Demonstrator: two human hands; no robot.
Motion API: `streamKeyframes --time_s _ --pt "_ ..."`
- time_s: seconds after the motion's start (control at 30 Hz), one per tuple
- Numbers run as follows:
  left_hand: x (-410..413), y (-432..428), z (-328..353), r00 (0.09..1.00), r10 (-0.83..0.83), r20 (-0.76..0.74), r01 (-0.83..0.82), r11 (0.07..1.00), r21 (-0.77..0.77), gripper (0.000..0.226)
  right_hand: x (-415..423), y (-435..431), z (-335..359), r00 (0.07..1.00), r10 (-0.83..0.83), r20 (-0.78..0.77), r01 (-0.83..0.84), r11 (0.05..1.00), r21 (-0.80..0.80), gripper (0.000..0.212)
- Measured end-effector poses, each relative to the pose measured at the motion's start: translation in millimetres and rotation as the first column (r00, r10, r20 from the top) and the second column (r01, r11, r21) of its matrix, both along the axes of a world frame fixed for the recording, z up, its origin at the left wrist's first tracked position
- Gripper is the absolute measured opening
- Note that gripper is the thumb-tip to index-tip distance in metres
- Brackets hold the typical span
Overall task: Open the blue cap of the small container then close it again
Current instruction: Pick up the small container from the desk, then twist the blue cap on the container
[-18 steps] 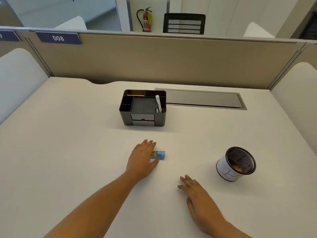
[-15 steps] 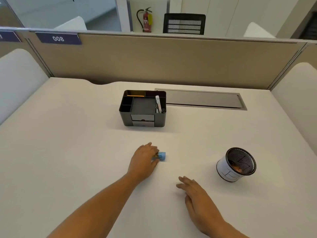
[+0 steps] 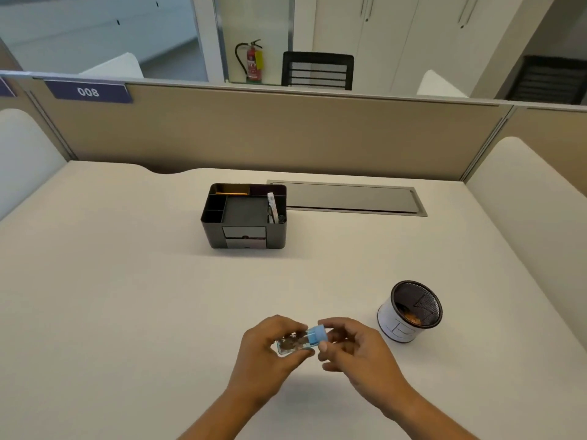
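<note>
A small clear container [image 3: 290, 343] with dark bits inside is held sideways just above the white desk [image 3: 127, 296], its blue cap [image 3: 317, 335] pointing right. My left hand [image 3: 266, 350] grips the clear body from the left. My right hand [image 3: 352, 347] has thumb and fingertips closed around the blue cap, which sits on the container. Part of the body is hidden by my left fingers.
A black desk organiser [image 3: 244, 217] stands at mid-desk, with a grey cable tray lid [image 3: 352, 198] behind it to the right. A mesh pen cup [image 3: 409, 311] stands right of my hands. A beige partition [image 3: 286, 134] closes off the desk's far edge.
My left hand has picked the container up off the desk and drawn it nearer. My right hand has left the desk and taken hold of the blue cap.
</note>
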State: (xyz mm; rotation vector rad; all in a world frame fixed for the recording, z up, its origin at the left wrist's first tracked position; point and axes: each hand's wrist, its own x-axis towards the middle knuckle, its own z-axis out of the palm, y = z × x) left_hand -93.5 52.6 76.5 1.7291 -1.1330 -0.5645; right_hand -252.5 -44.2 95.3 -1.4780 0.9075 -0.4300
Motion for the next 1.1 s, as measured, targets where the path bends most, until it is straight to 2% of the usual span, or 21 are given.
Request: streamKeyframes --time_s 0.17,0.33,0.5,0.6,0.7,0.77,0.83,0.87,0.97,1.03,1.1 --pt "-6.2 11.5 15.9 1.0 -0.006 0.006 0.006 1.0 -0.023 0.036 -3.2 9.8 10.0 0.999 0.041 0.012 -0.04 0.999 -0.028 0.017" --pt "-8.2 22.7 20.8 1.0 -0.013 0.013 0.013 1.0 -0.001 0.044 -9.0 17.2 11.9 0.995 0.072 -0.066 -0.08 0.987 -0.142 0.016" --pt "-11.2 27.5 23.9 0.997 -0.051 0.062 0.049 0.998 0.033 0.038 -11.2 25.3 19.2 1.0 0.027 0.013 -0.026 0.997 -0.067 0.009" --pt "-13.1 26.2 26.2 0.986 -0.084 0.142 0.08 0.996 0.037 0.031 -11.6 26.3 20.8 1.0 -0.006 -0.006 0.005 0.995 -0.101 0.004" --pt "-23.9 25.4 28.7 0.925 -0.238 0.296 0.212 0.97 0.118 0.03 -10.1 26.8 26.2 0.998 -0.029 -0.049 0.02 0.986 -0.167 0.008" --pt "-36.4 22.7 29.6 0.915 -0.269 0.302 0.231 0.961 0.154 0.028 -6.7 27.0 34.7 0.997 -0.023 -0.075 0.003 0.966 -0.259 0.01" --pt "-48.9 17.4 33.3 0.956 -0.189 0.224 0.16 0.977 0.143 0.023 -3.2 26.2 45.9 0.989 -0.01 -0.149 -0.056 0.898 -0.436 0.017" --pt "-54.0 13.7 36.8 0.974 -0.151 0.17 0.126 0.981 0.149 0.024 -2.0 24.7 51.0 0.978 -0.019 -0.205 -0.097 0.836 -0.54 0.023" --pt "-63.6 2.1 45.1 0.998 -0.05 0.045 0.043 0.987 0.157 0.024 1.9 20.4 65.2 0.943 -0.084 -0.322 -0.213 0.59 -0.779 0.038" --pt "-65.8 -3.3 49.3 0.998 0.004 0.055 -0.014 0.985 0.174 0.021 4.2 18.1 72.4 0.935 -0.117 -0.333 -0.247 0.459 -0.853 0.04" --pt "-66.0 -6.6 52.5 0.993 0.031 0.112 -0.053 0.978 0.2 0.017 4.3 16.9 78.2 0.926 -0.15 -0.345 -0.272 0.369 -0.889 0.04"
